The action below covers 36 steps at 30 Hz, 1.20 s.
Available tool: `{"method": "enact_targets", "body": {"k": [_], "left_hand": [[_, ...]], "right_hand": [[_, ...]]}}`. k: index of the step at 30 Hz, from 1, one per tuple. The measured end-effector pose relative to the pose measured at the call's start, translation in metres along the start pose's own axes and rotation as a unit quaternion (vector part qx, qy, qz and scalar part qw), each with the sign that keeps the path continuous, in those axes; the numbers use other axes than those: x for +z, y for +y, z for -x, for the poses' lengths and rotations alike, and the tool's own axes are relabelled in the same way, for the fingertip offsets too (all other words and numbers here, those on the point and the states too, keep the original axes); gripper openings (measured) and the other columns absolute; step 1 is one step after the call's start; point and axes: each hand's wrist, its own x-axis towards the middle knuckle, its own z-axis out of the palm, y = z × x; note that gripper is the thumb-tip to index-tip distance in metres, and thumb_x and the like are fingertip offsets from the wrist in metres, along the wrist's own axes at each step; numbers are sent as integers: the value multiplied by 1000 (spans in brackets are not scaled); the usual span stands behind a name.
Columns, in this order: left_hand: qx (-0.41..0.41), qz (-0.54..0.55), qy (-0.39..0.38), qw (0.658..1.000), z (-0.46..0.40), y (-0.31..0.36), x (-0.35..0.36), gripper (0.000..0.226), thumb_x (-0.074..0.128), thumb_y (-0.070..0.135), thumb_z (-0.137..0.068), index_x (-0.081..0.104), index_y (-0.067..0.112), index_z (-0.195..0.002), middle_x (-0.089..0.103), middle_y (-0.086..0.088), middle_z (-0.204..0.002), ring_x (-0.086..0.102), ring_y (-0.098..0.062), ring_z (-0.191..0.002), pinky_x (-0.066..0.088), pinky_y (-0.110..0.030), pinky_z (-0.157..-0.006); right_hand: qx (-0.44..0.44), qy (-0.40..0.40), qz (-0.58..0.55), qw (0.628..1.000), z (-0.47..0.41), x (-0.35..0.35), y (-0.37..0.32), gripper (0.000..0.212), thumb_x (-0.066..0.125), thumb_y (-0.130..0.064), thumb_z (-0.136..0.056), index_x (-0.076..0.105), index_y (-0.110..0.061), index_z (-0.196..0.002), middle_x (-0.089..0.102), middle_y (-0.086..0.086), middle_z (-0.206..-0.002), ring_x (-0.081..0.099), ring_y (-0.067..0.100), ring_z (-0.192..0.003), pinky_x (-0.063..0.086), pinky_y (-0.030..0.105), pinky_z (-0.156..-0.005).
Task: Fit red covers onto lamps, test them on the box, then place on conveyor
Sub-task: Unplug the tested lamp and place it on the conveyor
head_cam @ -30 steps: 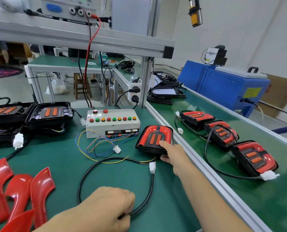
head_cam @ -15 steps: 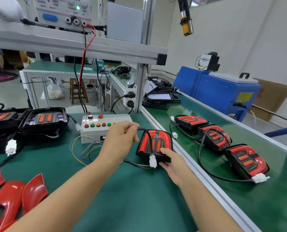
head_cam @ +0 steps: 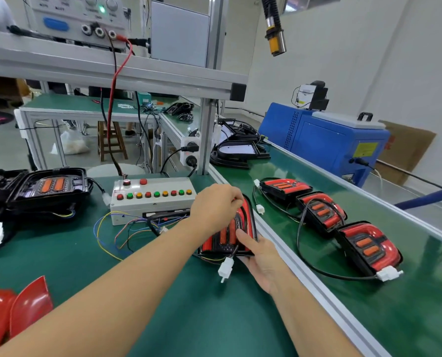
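A lamp with a red cover [head_cam: 226, 234] lies on the green bench by the conveyor rail. My left hand [head_cam: 216, 204] is over its far end, fingers curled on the lamp's black cable looped across it. My right hand [head_cam: 261, 256] holds the lamp's near right corner, thumb on its face. The cable's white plug [head_cam: 226, 267] dangles at the lamp's front. The white test box [head_cam: 151, 199] with coloured buttons stands just left of the lamp. Three covered lamps [head_cam: 320, 211] lie in a row on the conveyor [head_cam: 369, 292].
Loose red covers [head_cam: 16, 310] lie at the bottom left. Uncovered black lamps [head_cam: 47, 191] sit at the left. Coloured wires [head_cam: 122, 233] spread in front of the test box. A blue machine [head_cam: 325, 140] stands beyond the conveyor, and black housings [head_cam: 236, 150] at its far end.
My left hand lifted the black cable from the bench near me and carried it onto the lamp. The cable's plug now hangs at the lamp's front. My right hand stayed on the lamp.
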Motion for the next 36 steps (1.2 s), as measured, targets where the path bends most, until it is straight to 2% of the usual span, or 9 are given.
{"method": "enact_targets", "body": {"k": [7,10,15,17,22,26,31,34,36], "left_hand": [[-10,-19,-56,998,12,-28,-25,25,59,18,-87,61,28,-111,63,8,-87,55,-16,-84,47,-32,-72],[-93,105,-27,990,24,-61,-38,13,59,9,-89,62,21,-94,62,4,-77,57,-20,-79,45,-31,-74],[-210,344,-32,915,42,-81,-25,16,58,5,-92,63,11,-106,67,-3,-92,61,-11,-76,45,-16,-71],[-221,377,-61,898,47,-82,-13,19,59,7,-92,59,15,-110,65,-3,-94,62,-16,-80,43,-14,-67],[-206,322,-77,921,62,-92,6,40,68,26,-87,50,24,-122,63,3,-108,60,-16,-105,43,-22,-83],[-123,158,-171,965,81,-105,5,94,77,42,-75,24,23,-149,38,11,-143,37,-9,-131,31,-34,-111],[-81,-9,-150,985,89,-103,6,76,66,42,-85,26,28,-148,28,10,-151,25,-8,-139,7,-31,-118],[-129,223,-84,962,82,-77,11,50,62,33,-91,41,33,-136,45,19,-136,39,1,-129,24,-26,-111],[-205,421,-74,881,75,-54,16,34,59,30,-92,43,40,-121,51,24,-120,51,8,-110,35,-23,-97]], "right_hand": [[-4,58,2,998,0,-3,0,19,65,-10,-89,67,0,-106,75,14,-96,72,19,-82,57,27,-67],[-4,71,-31,997,2,-8,-5,12,63,-10,-90,69,-3,-98,75,11,-90,71,19,-80,56,31,-72],[-8,67,-118,991,6,-11,-11,16,62,-7,-89,73,-9,-79,74,8,-78,70,15,-63,56,26,-56],[-8,59,-160,985,7,-10,-15,16,62,-8,-89,75,-9,-78,75,8,-80,70,17,-64,59,32,-65],[-67,51,-225,971,9,-13,-38,33,59,-7,-91,79,-9,-65,76,9,-79,73,17,-68,60,37,-71],[-88,90,-227,966,14,-21,-55,37,61,-7,-91,77,-10,-57,74,7,-71,71,14,-60,58,27,-53],[-80,91,-239,963,19,-26,-59,35,63,-6,-89,77,-10,-57,74,8,-73,72,16,-61,59,30,-54],[-69,71,-229,968,19,-22,-51,31,61,-7,-90,79,-9,-65,76,10,-82,73,18,-70,61,40,-72],[-61,68,-213,973,21,-16,-47,31,60,-8,-90,79,-10,-65,76,9,-80,72,16,-68,62,35,-67]]}}
